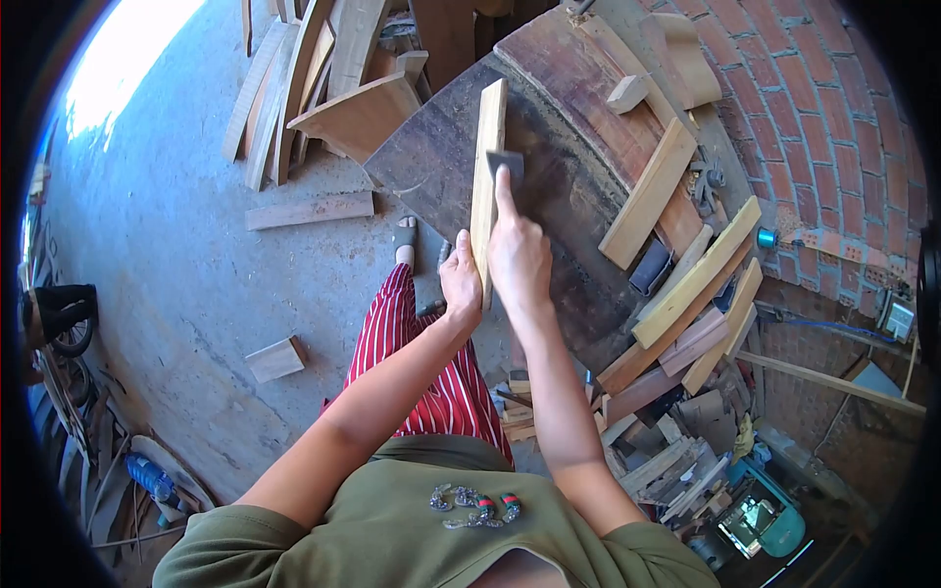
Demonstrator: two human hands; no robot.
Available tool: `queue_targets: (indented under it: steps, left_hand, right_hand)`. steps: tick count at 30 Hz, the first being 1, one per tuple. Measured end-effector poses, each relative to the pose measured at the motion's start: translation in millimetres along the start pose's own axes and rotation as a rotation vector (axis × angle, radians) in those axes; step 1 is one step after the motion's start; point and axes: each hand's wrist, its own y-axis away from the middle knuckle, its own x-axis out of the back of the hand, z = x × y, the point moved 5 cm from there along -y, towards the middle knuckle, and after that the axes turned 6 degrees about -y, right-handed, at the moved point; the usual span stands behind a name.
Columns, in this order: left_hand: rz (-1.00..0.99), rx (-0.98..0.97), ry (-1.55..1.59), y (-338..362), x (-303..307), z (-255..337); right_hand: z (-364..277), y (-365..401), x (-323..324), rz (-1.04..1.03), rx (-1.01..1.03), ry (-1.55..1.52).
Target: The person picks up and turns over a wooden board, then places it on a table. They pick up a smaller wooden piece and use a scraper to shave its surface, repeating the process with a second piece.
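A long, pale wooden strip [487, 162] points away from me over the dark worktable. My left hand [461, 279] is closed around its near end, thumb lying along the left side. My right hand [520, 250] is at the strip's right side, fingers curled and index finger stretched forward. That fingertip rests on a dark, flat, squarish tool head [506, 162], which overlaps the strip's right edge. The rest of this tool is hidden by the hand, and I cannot tell its exact kind.
The dark worktable [421, 162] carries a loose board [649, 193] and a small block [627, 93] on its right. More strips [698, 279] lean at its right edge. Curved planks [284, 108] stand at the back left. A board [310, 211] and offcut [275, 360] lie on the floor.
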Motion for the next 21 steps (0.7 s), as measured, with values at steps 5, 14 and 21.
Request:
queue_targets:
  steps: [5,14,21]
  left_hand:
    - [-0.056,-0.005,0.062,-6.8,1.5,-12.1]
    - [-0.021,0.013,0.047,-2.2,-0.6,-4.0]
    - [0.031,0.105,-0.087,13.2,1.9,10.5]
  right_hand:
    - [-3.1,-22.2,-2.7,0.042,0.036,-0.047]
    - [-7.8,-13.5,3.1,-0.038,0.015,-0.025]
    - [-14.5,-67.0,13.9,0.017,0.014,-0.068]
